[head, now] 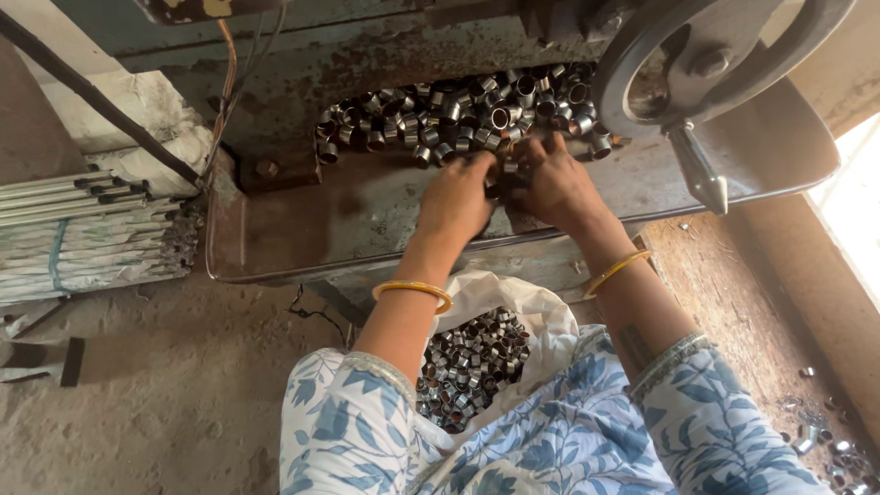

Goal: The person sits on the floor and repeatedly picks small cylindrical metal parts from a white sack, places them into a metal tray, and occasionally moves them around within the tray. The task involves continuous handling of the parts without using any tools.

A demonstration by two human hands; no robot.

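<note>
The rusty metal tray [302, 229] lies bare across its left half, giving open passage there. A heap of short metal rings [458, 115] blocks the back of the tray. To the right, a handwheel [706, 55] with its pointed handle [701, 174] overhangs the tray just beside the right hand [555, 183]. Below, a white sack of rings [477, 353] fills the lap.

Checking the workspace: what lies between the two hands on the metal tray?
In the head view, a few short shiny metal rings sit between the left hand and right hand.
</note>
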